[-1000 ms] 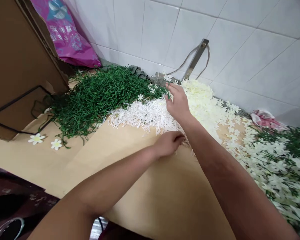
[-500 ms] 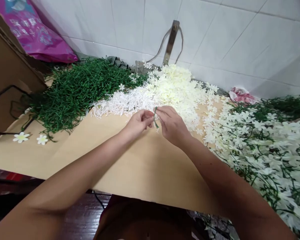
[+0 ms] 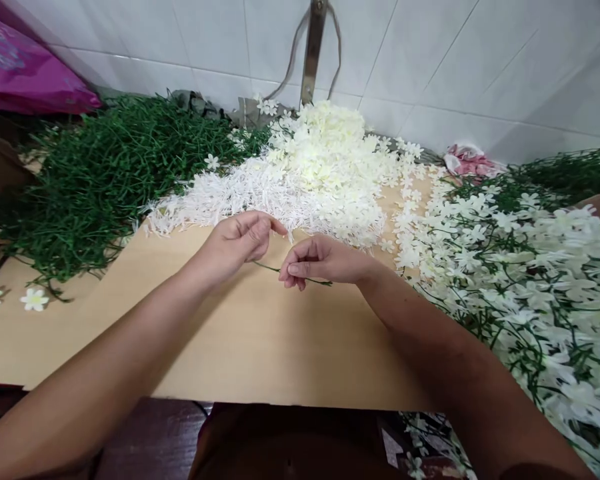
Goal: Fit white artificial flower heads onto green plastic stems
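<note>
My right hand [image 3: 310,262] pinches a thin green stem [image 3: 267,267] between thumb and fingers over the table. My left hand [image 3: 245,238] is just to its left, its thumb and forefinger closed near a small white piece [image 3: 291,236]; whether the other fingers touch the stem's left end is hidden. Behind both hands lies a heap of thin white pieces [image 3: 220,197], with a pile of pale yellow-white petals [image 3: 335,150] beyond it. A large pile of green stems [image 3: 115,167] spreads at the left.
Finished-looking white flowers on green stems [image 3: 540,280] fill the right side. Two loose flowers lie on the table [image 3: 220,347] at left. A metal bracket [image 3: 313,57] stands against the tiled wall; a purple bag [image 3: 25,70] is at the upper left. Part of an arm shows at the far right.
My hands have moved slightly apart, the left one leftward. The green stem, upright between my fingertips before, now lies nearly level in my right hand. The view has shifted.
</note>
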Demonstrator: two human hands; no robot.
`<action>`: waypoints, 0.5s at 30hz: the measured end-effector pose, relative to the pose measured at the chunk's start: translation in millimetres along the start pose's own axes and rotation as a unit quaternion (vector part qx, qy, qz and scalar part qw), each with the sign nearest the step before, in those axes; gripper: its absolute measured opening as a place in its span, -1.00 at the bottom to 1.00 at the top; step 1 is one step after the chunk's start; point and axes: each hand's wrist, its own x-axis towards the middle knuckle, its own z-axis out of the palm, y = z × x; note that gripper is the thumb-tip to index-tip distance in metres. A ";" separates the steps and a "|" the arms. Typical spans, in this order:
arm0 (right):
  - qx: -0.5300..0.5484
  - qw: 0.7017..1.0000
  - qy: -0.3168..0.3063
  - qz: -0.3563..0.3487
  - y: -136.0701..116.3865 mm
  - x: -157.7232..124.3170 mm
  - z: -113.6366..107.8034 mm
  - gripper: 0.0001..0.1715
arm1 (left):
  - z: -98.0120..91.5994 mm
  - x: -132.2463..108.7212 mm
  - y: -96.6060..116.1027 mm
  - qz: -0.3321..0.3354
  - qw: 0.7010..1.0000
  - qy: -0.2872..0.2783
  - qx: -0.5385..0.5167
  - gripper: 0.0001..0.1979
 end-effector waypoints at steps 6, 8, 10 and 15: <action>0.138 0.989 0.041 -0.037 13.6 5.6 -3.2 -0.73 | -1.8 -1.9 -9.3 -0.075 0.986 -0.005 -0.152 -0.69; 0.155 0.986 0.039 -0.039 19.3 6.2 -1.8 -0.73 | -4.1 -1.9 -10.5 -0.080 0.986 -0.005 -0.147 -0.77; 0.148 0.988 0.033 -0.041 21.1 5.8 0.9 -0.71 | -6.8 -0.9 -11.0 -0.088 0.986 0.005 -0.140 -0.83; -0.060 0.965 0.251 -0.055 8.0 -2.0 -4.1 -0.77 | -10.2 2.2 -15.1 -0.070 0.991 0.029 -0.113 -0.89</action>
